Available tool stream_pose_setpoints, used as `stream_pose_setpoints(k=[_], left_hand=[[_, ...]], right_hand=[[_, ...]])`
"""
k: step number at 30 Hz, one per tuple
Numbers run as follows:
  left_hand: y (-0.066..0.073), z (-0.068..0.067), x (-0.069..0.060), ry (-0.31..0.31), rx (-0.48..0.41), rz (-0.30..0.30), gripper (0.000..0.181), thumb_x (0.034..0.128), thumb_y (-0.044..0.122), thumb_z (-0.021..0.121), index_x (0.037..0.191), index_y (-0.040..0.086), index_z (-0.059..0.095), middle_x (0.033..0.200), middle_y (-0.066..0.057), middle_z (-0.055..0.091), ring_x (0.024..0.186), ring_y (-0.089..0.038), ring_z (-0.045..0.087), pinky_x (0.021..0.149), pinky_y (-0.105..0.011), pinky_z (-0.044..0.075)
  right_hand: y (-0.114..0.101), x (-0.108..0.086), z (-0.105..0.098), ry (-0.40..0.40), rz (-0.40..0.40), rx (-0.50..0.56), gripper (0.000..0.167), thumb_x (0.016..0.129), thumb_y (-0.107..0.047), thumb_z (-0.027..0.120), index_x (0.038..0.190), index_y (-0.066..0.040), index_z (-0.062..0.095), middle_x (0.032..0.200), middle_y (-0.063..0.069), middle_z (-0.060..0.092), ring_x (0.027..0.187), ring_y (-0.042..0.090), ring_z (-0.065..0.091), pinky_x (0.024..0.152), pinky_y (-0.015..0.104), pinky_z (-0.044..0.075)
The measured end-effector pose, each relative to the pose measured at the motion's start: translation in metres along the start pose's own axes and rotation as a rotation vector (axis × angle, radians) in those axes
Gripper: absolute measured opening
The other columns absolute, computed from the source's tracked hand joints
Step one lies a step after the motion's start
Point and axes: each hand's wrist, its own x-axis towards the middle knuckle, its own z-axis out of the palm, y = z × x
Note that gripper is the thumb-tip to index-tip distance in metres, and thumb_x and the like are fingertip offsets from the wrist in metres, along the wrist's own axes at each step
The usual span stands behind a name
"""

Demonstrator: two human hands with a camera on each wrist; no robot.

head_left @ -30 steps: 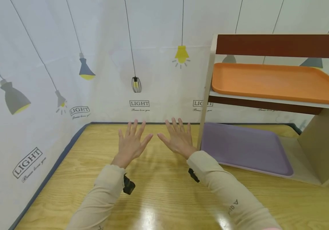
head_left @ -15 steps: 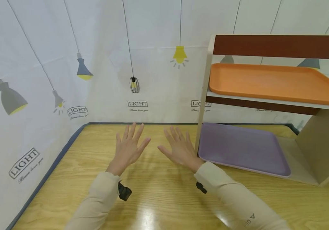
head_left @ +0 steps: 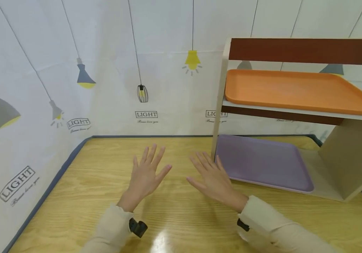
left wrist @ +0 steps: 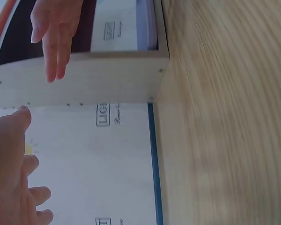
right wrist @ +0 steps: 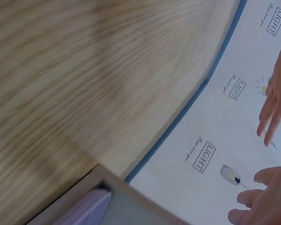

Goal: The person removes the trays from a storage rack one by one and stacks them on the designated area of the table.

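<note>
My left hand (head_left: 145,177) hovers palm down above the wooden table (head_left: 89,196), its fingers spread and holding nothing. To its right, my right hand (head_left: 214,181) is also spread and empty, nearest to the left side of a two-level shelf (head_left: 355,154). In the head view its fingertips overlap the edge of a purple tray (head_left: 263,163) on the lower level; the left wrist view has that hand (left wrist: 58,37) in the air in front of the shelf's side panel (left wrist: 84,79). An orange tray (head_left: 295,89) lies on the upper level.
A white sheet (head_left: 168,95) printed with lamps and the word LIGHT stands behind and to the left of the table. Dark blue edging (head_left: 54,179) runs where sheet and table meet. Black wrist cameras (head_left: 138,227) are strapped at both cuffs.
Both hands have drawn back toward the body, and the right hand has moved a little rightward, widening the gap between them. The view has turned slightly right. Trays and shelf stay put.
</note>
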Motion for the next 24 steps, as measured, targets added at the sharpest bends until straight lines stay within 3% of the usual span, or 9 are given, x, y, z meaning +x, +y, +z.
stream_pose_setpoints(k=[7, 14, 24], left_hand=[[0.026, 0.004, -0.003, 0.04, -0.097, 0.075, 0.063, 0.0888, 0.052, 0.037, 0.142, 0.023, 0.02, 0.146, -0.005, 0.012, 0.133, -0.026, 0.006, 0.098, -0.061, 0.008], [0.041, 0.005, 0.002, 0.078, -0.173, 0.113, 0.063, 0.0879, 0.049, 0.043, 0.141, 0.021, 0.024, 0.145, -0.004, 0.017, 0.133, -0.026, 0.011, 0.099, -0.059, 0.011], [0.061, -0.011, 0.027, 0.14, -0.312, 0.175, 0.061, 0.086, 0.044, 0.05, 0.139, 0.019, 0.031, 0.143, -0.005, 0.022, 0.132, -0.026, 0.014, 0.101, -0.054, 0.015]], right_hand=[[0.026, -0.037, -0.03, 0.054, 0.06, 0.023, 0.064, 0.088, -0.046, 0.044, 0.141, -0.014, 0.025, 0.145, 0.008, 0.017, 0.132, 0.029, 0.014, 0.101, 0.056, 0.003], [0.052, -0.068, -0.063, 0.094, 0.136, 0.033, 0.064, 0.09, -0.04, 0.045, 0.142, -0.017, 0.018, 0.144, 0.012, 0.017, 0.131, 0.033, 0.013, 0.1, 0.057, 0.001], [0.09, -0.115, -0.125, 0.326, 0.262, 0.124, 0.06, 0.089, -0.022, 0.048, 0.141, -0.013, 0.021, 0.144, 0.014, 0.02, 0.132, 0.03, 0.009, 0.102, 0.053, -0.003]])
